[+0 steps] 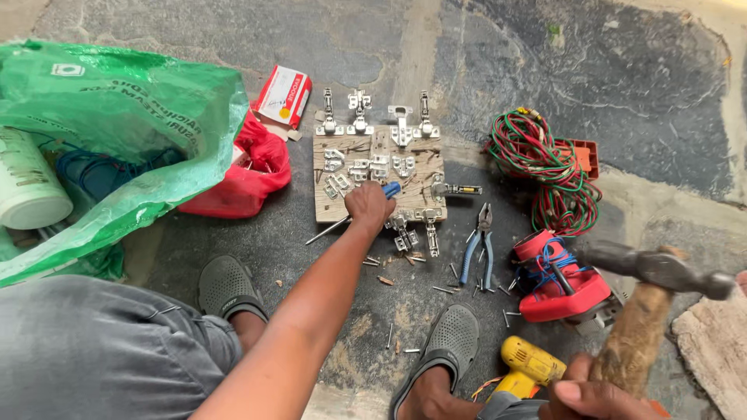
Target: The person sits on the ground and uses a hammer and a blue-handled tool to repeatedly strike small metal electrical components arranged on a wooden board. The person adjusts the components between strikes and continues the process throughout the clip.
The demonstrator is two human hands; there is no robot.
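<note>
Risky: left hand (369, 204), fingers clamped on a blue-handled screwdriver (352, 215) atop the wooden board (380, 175), sits under the hammer (652, 299) gripped by right hand (595, 398)—crushed knuckles if swung.

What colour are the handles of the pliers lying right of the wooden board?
Blue. The pliers show best in the head view, lying on the ground beside the board.
</note>
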